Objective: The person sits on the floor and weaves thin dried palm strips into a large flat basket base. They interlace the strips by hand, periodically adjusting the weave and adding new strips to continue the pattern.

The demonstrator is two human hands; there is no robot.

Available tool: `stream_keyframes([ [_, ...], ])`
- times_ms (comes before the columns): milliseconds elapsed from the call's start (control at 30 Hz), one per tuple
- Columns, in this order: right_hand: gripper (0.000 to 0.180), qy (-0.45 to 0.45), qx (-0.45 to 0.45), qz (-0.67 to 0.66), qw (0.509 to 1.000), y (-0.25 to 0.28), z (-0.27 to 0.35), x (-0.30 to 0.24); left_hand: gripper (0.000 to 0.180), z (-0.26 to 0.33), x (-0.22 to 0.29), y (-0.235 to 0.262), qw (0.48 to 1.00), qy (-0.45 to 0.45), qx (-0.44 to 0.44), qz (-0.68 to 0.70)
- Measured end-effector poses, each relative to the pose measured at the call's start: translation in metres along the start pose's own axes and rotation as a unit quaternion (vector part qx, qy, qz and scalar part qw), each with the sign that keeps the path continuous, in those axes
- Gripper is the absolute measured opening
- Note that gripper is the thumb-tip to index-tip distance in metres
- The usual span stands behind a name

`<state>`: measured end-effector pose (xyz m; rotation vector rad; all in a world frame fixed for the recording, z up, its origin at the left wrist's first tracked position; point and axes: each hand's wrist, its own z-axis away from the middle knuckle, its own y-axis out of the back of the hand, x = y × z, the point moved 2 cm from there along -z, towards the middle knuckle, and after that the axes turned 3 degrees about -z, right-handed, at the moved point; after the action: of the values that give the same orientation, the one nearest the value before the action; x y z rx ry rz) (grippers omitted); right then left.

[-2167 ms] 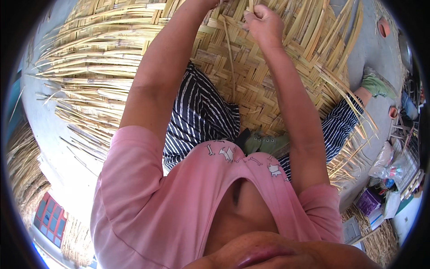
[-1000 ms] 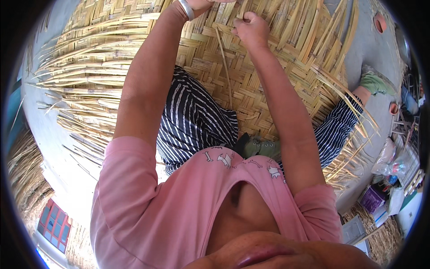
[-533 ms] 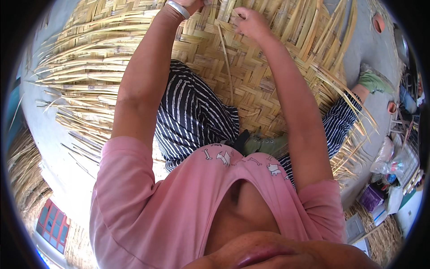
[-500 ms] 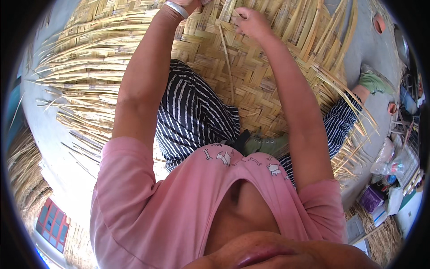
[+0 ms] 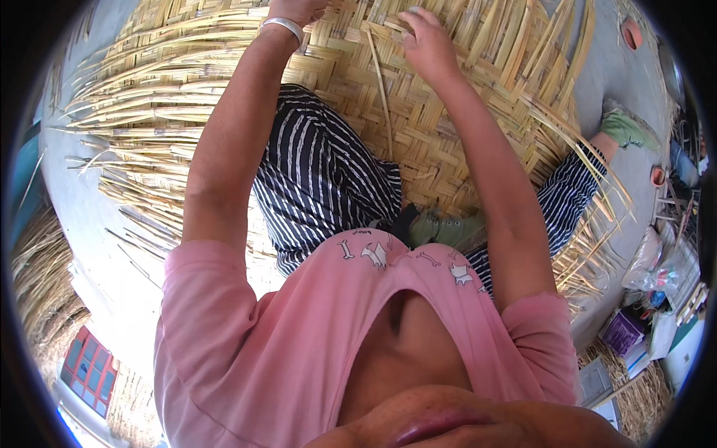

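A large mat of pale yellow split reed or bamboo strips [image 5: 426, 142], woven in a slanting pattern, lies under and in front of me. At the top edge, partly cut off, is my left hand [image 5: 297, 9], its fingers curled close to the weave; what they hold, if anything, is hidden. My right hand [image 5: 431, 46] rests over the mat a little to the right, fingers stretched and thumb apart, touching or just above the strips. A thin loose strip [image 5: 381, 93] lies across the weave between my arms.
Long unwoven strip ends [image 5: 142, 112] fan out to the left, with more at the upper right. My bent leg in striped trousers [image 5: 321, 164] and a green shoe [image 5: 448, 230] rest on the mat. Bags and a purple box [image 5: 620, 332] stand at the right; straw bundles [image 5: 45, 276] lean at the left.
My left hand has shifted left and slightly down into view. My right hand has moved a little right and down, and its fingers have gone from bent to more stretched.
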<state>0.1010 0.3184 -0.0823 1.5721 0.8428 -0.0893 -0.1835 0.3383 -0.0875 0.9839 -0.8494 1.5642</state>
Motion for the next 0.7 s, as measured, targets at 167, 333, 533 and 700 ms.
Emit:
stream_keyframes([
  [167,0.049,-0.015,-0.106,0.102,0.989,0.005,0.013,-0.040,0.015,0.045,0.035,-0.014,0.990,-0.112,0.033,-0.074],
  [333,0.047,0.028,-0.137,0.242,0.960,0.008,0.015,-0.059,0.012,0.082,0.049,-0.019,0.974,-0.222,0.028,-0.016],
  [533,0.047,0.027,-0.099,0.240,0.965,-0.001,0.019,-0.060,0.009,0.116,0.081,-0.001,0.953,-0.222,0.106,0.178],
  [700,0.048,0.027,-0.105,0.216,0.970,-0.002,0.018,-0.063,0.011,0.113,0.056,0.048,0.949,-0.208,0.125,0.201],
])
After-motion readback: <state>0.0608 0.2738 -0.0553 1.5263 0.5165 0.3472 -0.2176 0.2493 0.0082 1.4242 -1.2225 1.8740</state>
